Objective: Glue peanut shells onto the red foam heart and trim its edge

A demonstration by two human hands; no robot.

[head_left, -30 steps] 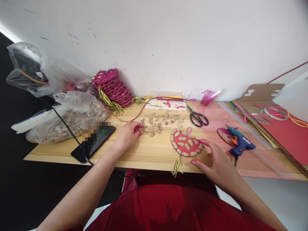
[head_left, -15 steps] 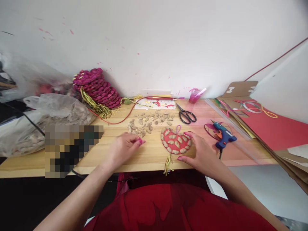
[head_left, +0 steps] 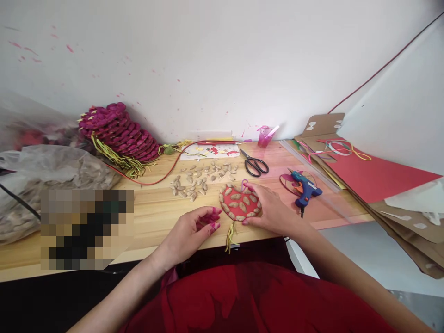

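A red heart-shaped piece (head_left: 227, 200) lies flat near the table's front edge, with peanuts in their shells around its rim and across its middle. Its purple loop (head_left: 244, 182) is at the top, and a yellow-green tassel (head_left: 229, 238) hangs from the bottom point. My right hand (head_left: 272, 210) grips the heart's right side, fingers at the upper edge and thumb at the lower. Just left of the heart is my left hand (head_left: 192, 231), its pink-stained fingers bent and apart from the thumb, with nothing visible between them. Loose peanuts (head_left: 189, 178) are scattered behind it.
Black-handled scissors (head_left: 255, 165) lie behind the heart; a blue glue gun (head_left: 305, 187) rests to the right. A cup of pink liquid (head_left: 265, 138) stands by the wall. Purple peanut ornaments (head_left: 121, 134) and a plastic bag (head_left: 62, 171) are left, red card (head_left: 374, 171) right.
My left hand has come right toward the heart, and its pinched fingers have opened. My right hand has closed in on the heart's right edge. The view has shifted right.
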